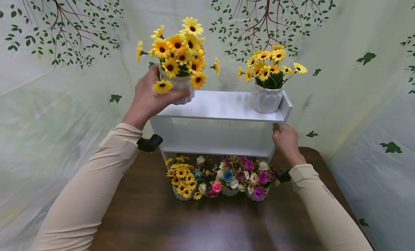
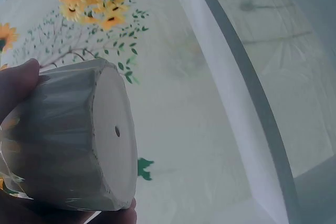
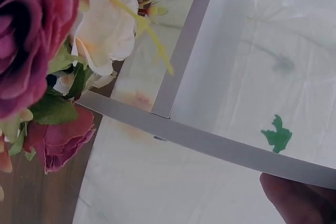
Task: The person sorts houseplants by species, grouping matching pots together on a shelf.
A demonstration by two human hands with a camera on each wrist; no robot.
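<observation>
My left hand [image 1: 152, 94] grips a white ribbed flowerpot [image 1: 186, 87] of yellow artificial daisies [image 1: 176, 45], up over the left end of the white shelf [image 1: 220, 103]. In the left wrist view the pot [image 2: 58, 135] is tipped on its side, its flat base with a small hole showing, thumb and fingers around its wall. My right hand [image 1: 286, 141] holds the shelf's right side panel just below the top board; in the right wrist view a finger [image 3: 294, 198] lies against the panel edge [image 3: 220, 148]. A second daisy pot [image 1: 266, 97] stands on the top board's right end.
Below the shelf's middle board [image 1: 217, 148], several potted flowers stand in a row: yellow daisies [image 1: 183, 179] at left, mixed roses [image 1: 249, 175] at right. The shelf stands on a dark wooden table [image 1: 207, 222]. A leaf-patterned curtain [image 1: 324, 63] hangs behind.
</observation>
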